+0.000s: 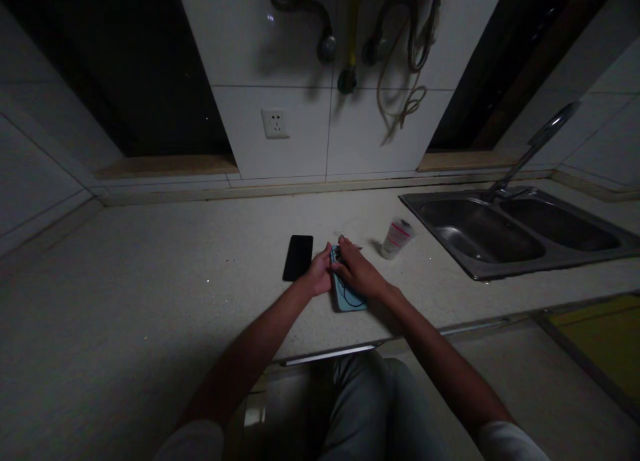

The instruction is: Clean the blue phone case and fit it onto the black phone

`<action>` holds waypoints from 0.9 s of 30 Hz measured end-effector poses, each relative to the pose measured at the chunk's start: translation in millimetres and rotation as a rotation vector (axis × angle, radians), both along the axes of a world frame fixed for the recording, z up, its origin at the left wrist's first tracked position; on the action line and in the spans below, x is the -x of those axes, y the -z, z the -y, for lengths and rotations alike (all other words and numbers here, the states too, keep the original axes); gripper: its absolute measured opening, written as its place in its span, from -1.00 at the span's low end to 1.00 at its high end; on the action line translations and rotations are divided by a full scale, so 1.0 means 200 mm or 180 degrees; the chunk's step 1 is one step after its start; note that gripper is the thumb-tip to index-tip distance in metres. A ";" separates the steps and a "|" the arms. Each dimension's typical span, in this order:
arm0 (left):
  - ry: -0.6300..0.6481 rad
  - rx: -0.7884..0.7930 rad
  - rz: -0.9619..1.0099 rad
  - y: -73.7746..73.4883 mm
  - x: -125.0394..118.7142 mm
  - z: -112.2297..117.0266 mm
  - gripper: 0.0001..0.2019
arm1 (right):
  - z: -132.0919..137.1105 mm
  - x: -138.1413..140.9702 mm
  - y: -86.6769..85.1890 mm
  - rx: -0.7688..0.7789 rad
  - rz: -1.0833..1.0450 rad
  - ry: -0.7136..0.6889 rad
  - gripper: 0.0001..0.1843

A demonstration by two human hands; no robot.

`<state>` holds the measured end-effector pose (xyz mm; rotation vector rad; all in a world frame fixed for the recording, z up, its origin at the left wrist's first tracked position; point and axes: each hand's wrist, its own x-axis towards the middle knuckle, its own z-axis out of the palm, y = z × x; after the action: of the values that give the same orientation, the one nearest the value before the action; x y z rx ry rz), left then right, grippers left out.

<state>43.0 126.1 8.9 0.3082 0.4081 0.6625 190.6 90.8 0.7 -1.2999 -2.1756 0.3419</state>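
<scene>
1. Head view: the blue case (341,303) lies on the desk (175,261), just below the middle of the frame, with a black cord (354,305) looping across its lower part.

2. The left hand (320,274) is against the case's upper left edge; whether it is closed around that edge, I cannot tell.

3. The right hand (359,272) bends over the case's upper half, fingers curled down. They hide what is beneath them, so I cannot tell whether they pinch anything.

4. The loose cord could snag on a finger and be tugged — the loop lies close below the right hand.

5. If the left hand let go, a sideways push from the right could slide or turn the case.

6. The phone (299,257) lies just beside the left hand, left of centre; an outward swing of that wrist could knock it askew.

7. The cup (397,239), right of centre, looks light. A careless sweep of the right hand could tip it — perhaps toward the sink (475,267) at right.
</scene>
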 end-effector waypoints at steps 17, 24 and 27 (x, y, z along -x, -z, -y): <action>0.0110 -0.0067 0.0017 0.05 0.04 -0.04 -0.17 | 0.42 0.13 -0.03 -0.0308 0.0222 -0.0679 -0.35; 0.0099 -0.0084 0.0011 0.05 0.03 -0.04 -0.23 | 0.56 -0.01 0.07 -0.0251 0.0094 -0.0665 -0.24; 0.0075 -0.0133 -0.0009 0.05 0.03 -0.04 -0.28 | 0.54 -0.08 0.12 -0.0448 0.0017 -0.0417 -0.24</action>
<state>37.2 133.9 -1.0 0.3532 0.3931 0.6482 206.8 -18.0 -23.7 -1.0864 -2.2513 0.2319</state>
